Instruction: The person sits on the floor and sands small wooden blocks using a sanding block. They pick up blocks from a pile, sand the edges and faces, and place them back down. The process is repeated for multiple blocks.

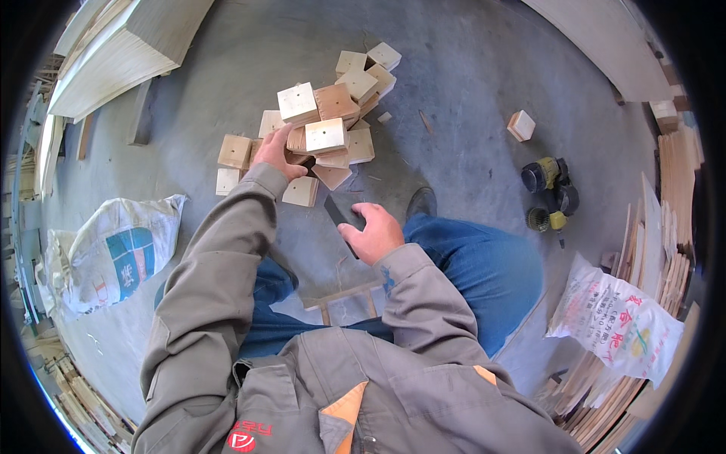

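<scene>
A heap of square wooden blocks [330,135] lies on the floor ahead of me, several with a small dark hole in the face. At the heap's near left side is my left hand [277,156], its thumb and fingers spread around a dark gap between blocks. Whether its fingertips touch a block I cannot tell. My right hand [374,233] grips a flat dark bar [334,211] that slants up to the left, its tip just short of the nearest blocks. Its exact kind is not clear.
To the right, one block [521,125] lies apart, with yellow-and-black power tools [552,189] nearer me. White sacks lie at left [113,253] and right [616,318]. Sheet stacks [128,57] stand far left, wood strips [675,197] along the right. A wooden frame [348,296] sits between my legs.
</scene>
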Available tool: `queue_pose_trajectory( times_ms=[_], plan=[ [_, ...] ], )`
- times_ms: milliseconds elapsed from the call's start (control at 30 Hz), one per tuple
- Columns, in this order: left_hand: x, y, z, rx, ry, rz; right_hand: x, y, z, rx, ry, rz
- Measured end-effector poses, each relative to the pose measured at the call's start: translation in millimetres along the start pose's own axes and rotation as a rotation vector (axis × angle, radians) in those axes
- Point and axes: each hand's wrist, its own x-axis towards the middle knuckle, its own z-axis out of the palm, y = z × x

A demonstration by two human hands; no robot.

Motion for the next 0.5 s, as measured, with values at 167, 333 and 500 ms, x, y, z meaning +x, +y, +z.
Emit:
queue_pose_trajectory(
  times_ms=[167,333,500],
  plan=[
    [31.0,2.4,27.8,-0.005,-0.031,-0.049,5.2,7.5,-4.8,0.055,-0.009,-0.041],
    [52.5,-6.6,51.4,-0.017,-0.090,-0.144,6.1,9.7,-7.5,0.087,0.043,-0.090],
    [72.3,-35.8,76.4,-0.085,-0.063,-0.177,5.7,9.1,-6.9,0.093,0.066,-0.099]
  ],
)
